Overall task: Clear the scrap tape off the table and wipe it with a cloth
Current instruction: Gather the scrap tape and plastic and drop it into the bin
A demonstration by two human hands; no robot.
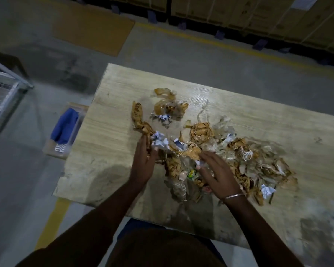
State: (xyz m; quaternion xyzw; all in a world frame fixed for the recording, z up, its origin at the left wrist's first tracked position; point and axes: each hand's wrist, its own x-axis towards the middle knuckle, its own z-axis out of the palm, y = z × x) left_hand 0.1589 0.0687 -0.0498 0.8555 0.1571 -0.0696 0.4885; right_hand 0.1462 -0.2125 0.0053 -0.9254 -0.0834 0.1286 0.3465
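Left hand (pixel 143 160) and right hand (pixel 218 174), both flat-fingered, bracket the scrap tape (pixel 210 143) mid-table (pixel 108 112), likely herding it together; blue cloth (pixel 65 126) waits at nine o'clock.

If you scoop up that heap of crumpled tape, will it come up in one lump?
Probably mostly: the scrap tape looks tangled and crumpled, so pieces likely cling together. It seems light and floppy, so loose strips may dangle or drop. The separate clump would stay behind.

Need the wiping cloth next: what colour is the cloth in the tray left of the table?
Blue cloth, seen in the head view.
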